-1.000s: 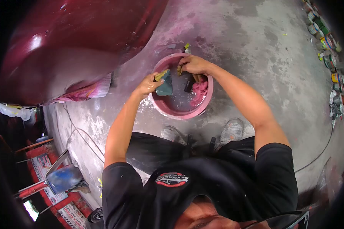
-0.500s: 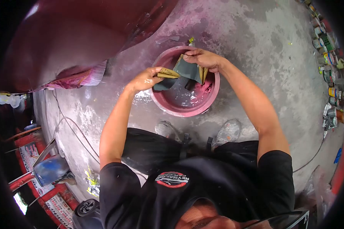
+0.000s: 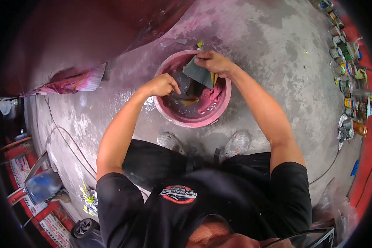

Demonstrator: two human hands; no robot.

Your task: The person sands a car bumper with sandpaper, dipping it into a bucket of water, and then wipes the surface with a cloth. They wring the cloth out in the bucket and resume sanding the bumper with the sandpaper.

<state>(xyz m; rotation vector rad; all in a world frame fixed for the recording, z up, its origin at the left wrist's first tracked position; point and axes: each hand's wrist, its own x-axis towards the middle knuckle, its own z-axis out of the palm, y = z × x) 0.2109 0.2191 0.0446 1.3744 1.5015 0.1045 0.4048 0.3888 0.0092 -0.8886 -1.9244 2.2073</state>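
A pink basin (image 3: 163, 109) of water stands on the floor between my hands. My right hand (image 3: 214, 64) grips a folded sheet of sandpaper (image 3: 198, 74), dark on one face and yellowish on the back, above the basin's far right side. Over the left rim is my left hand (image 3: 163, 85), fingers curled down; whether anything is in them is hidden. Another yellowish-backed piece (image 3: 189, 101) lies in the water just right of that hand. A pink cloth (image 3: 209, 100) rests in the water at the basin's right side.
A large dark red glossy panel (image 3: 95, 33) hangs over the upper left. Cans (image 3: 344, 86) line the right edge. A cable (image 3: 66, 138) crosses the floor at left. My shoes (image 3: 237, 143) are just below the basin, and a blue-stained object (image 3: 43, 188) stands lower left.
The folded piece in my left hand has left its grip, and a similar piece now lies in the water. The view has shifted slightly. My right hand still holds its sheet.
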